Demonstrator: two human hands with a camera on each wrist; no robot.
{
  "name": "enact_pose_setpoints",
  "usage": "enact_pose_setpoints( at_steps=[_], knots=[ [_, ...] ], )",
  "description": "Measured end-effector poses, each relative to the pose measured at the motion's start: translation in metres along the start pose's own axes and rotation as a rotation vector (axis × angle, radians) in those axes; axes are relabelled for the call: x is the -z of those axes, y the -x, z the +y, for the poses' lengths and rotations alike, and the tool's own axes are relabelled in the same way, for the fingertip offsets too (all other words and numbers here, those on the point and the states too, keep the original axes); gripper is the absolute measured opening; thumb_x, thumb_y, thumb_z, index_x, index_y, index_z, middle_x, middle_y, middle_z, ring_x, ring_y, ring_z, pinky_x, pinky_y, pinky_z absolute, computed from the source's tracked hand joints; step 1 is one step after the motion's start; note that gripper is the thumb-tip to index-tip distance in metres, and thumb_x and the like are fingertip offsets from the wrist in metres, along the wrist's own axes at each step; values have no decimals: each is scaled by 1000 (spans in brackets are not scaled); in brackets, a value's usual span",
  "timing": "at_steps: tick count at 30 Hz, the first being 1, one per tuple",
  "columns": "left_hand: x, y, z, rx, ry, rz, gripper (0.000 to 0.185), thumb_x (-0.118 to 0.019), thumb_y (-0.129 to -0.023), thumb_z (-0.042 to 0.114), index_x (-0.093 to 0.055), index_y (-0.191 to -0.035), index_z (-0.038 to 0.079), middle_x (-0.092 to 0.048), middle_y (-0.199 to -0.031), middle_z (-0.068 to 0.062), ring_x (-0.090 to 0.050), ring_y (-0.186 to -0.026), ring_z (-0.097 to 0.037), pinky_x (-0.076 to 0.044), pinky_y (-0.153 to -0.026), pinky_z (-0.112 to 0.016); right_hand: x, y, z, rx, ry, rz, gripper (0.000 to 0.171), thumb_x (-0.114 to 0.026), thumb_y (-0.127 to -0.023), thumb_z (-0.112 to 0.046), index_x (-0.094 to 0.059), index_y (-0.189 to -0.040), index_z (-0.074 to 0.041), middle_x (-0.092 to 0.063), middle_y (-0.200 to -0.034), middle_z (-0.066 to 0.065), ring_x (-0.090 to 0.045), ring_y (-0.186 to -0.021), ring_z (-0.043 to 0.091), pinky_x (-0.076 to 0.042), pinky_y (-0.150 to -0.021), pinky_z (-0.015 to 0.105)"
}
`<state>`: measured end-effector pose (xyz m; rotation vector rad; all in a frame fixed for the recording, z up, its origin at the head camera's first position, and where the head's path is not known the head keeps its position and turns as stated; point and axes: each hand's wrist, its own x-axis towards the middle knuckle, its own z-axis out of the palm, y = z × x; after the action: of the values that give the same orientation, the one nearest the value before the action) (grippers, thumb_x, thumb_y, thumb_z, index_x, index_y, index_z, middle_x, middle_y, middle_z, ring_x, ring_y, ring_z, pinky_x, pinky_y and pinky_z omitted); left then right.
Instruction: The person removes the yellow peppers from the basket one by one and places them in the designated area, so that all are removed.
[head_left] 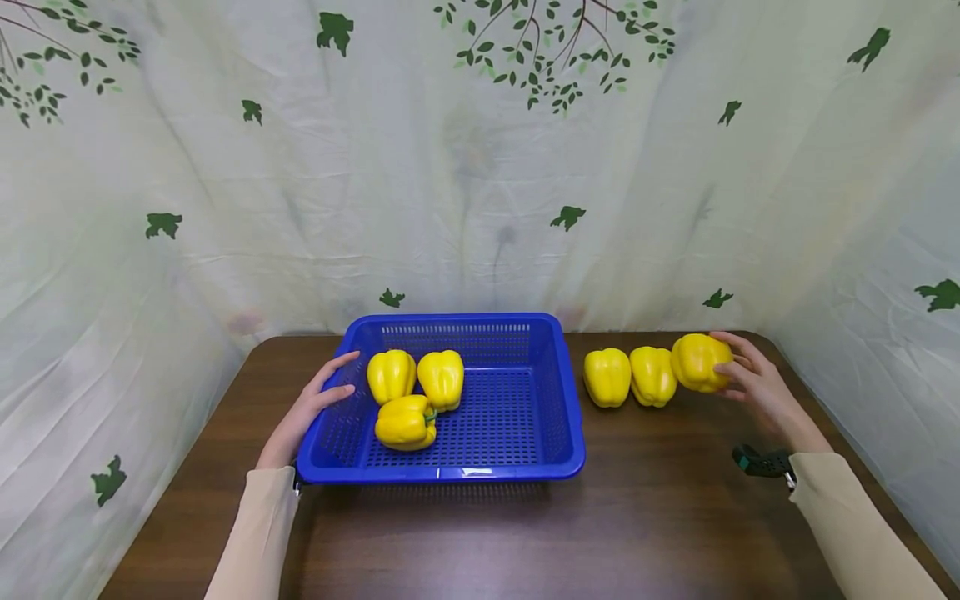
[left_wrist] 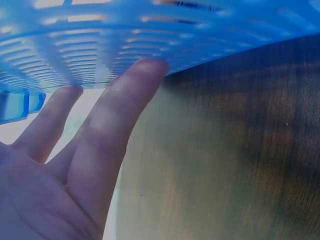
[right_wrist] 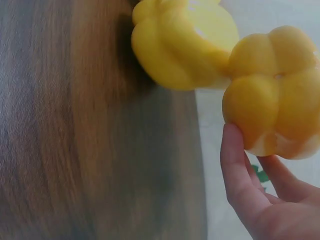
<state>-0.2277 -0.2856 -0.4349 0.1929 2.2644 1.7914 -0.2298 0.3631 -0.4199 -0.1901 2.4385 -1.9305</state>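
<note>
Pepper [head_left: 699, 362] at the far right of the surface [head_left: 675, 517]: my right hand [head_left: 757, 385] grips it; I'd lift it clear of its neighbour [head_left: 652, 376] while my open left hand [head_left: 311, 408] steadies the basket [head_left: 555, 450].

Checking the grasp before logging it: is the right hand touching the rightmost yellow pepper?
Touching. In the head view the right hand has fingers curled round the rightmost pepper; the right wrist view shows a finger pressed against its underside.
</note>
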Motion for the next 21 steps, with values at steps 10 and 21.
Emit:
enact_pose_setpoints(
  at_steps=[10, 21],
  knots=[
    [0, -1, -1, -3, -12, 7, 56, -46, -100, 30, -23, -151, 25, -4, -157, -10, -42, -116, -44, -49, -84, -45, 8, 3, 12, -6, 73, 44, 47, -49, -101, -18, -35, -145, -27, -35, -127, 12, -55, -89, 3, -53, -72, 25],
    [0, -1, -1, 3, -13, 8, 57, -46, -100, 31, -23, -152, 25, -5, -157, -10, -39, -118, -46, -48, -86, -48, 11, 1, 28, -73, 169, 27, 50, -47, -101, -25, -30, -149, -26, -25, -140, 27, -47, -100, 12, -51, -75, 26]
  ],
)
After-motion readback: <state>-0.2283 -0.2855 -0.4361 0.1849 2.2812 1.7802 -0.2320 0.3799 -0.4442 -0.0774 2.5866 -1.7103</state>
